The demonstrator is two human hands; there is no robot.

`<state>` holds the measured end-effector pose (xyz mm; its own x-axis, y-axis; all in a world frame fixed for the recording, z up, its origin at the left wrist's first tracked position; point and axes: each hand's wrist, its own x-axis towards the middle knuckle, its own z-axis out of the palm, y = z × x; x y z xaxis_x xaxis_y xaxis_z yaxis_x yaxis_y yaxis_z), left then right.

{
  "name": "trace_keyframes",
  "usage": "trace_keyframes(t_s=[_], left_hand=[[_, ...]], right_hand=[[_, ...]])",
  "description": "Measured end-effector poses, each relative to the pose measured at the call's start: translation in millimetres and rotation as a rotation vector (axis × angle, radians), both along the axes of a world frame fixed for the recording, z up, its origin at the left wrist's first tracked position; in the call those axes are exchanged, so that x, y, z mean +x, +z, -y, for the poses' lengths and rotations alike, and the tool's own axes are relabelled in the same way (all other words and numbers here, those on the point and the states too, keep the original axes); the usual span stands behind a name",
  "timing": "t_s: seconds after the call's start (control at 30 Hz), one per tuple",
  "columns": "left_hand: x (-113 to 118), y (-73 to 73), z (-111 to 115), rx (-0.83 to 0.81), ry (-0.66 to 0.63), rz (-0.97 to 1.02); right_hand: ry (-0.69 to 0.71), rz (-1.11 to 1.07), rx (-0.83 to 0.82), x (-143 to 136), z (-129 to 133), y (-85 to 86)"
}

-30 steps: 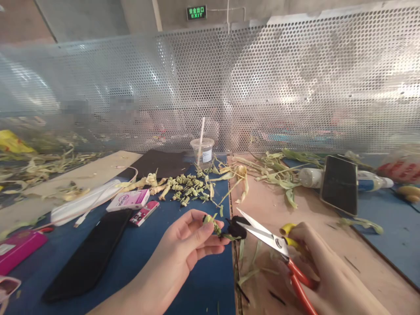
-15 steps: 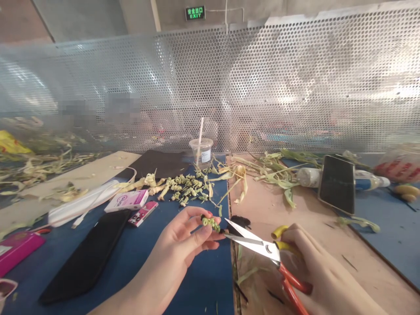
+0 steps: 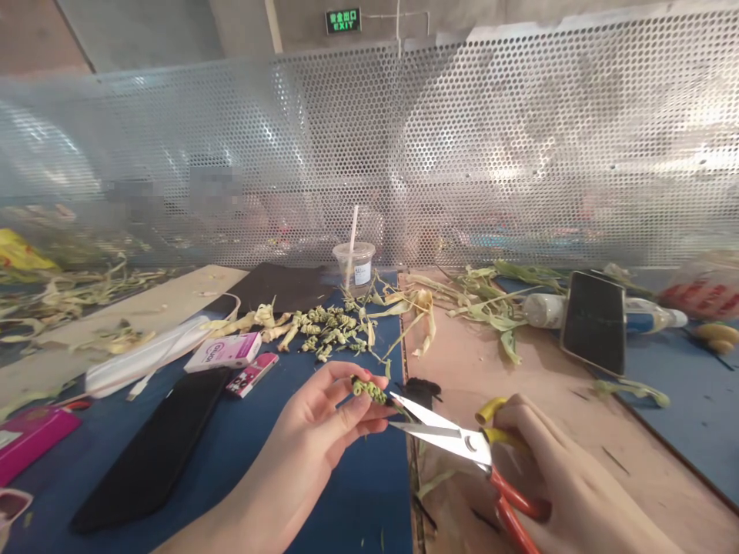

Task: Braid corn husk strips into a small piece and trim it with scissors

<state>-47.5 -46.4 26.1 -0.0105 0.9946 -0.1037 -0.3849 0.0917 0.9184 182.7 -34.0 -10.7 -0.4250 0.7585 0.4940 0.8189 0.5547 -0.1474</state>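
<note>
Between the thumb and fingers of my left hand (image 3: pixel 329 423) is a small green coiled braid of plant fibre (image 3: pixel 370 390), with dark ends. My right hand (image 3: pixel 554 454) holds scissors (image 3: pixel 456 442) with red and yellow handles. Their blades are spread, and the tips are beside the braid's right end, where a thin dark strand shows. Whether a blade touches it I cannot tell. Behind my left hand lies a pile of similar green braided pieces (image 3: pixel 332 327) on the blue table top (image 3: pixel 358 492). A black bundle (image 3: pixel 424 391) rests behind the blades.
A plastic cup with straw (image 3: pixel 354 265) stands at the back before a perforated metal screen (image 3: pixel 346 138). At left lie a black pouch (image 3: pixel 153 454), a pink-and-white box (image 3: pixel 224 352) and a magenta box (image 3: pixel 38 438). Dried husks (image 3: pixel 424 308) and a propped phone (image 3: pixel 593 323) are at right.
The scissors have shifted slightly left, and their blades are a little wider apart. The braid has turned slightly in my left hand, which otherwise stays in place.
</note>
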Motion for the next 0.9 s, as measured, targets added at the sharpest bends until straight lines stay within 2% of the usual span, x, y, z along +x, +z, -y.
trace_keyframes(t_s=[0.23, 0.43, 0.67, 0.9], left_hand=[[-3, -1.0, -2, -0.006, 0.002, -0.006], [-8, -5.9, -3, 0.025, -0.029, -0.01], [-6, -4.6, -1, 0.037, -0.091, -0.032], [-6, -4.4, -1, 0.04, -0.114, -0.051]], right_hand=[[0.002, 0.017, -0.006, -1, 1, 2.4], [-0.027, -0.049, -0.081, 0, 1, -5.6], [-0.022, -0.018, 0.001, -1, 2, 1.2], [-0.023, -0.072, -0.106, -4, 0, -8.7]])
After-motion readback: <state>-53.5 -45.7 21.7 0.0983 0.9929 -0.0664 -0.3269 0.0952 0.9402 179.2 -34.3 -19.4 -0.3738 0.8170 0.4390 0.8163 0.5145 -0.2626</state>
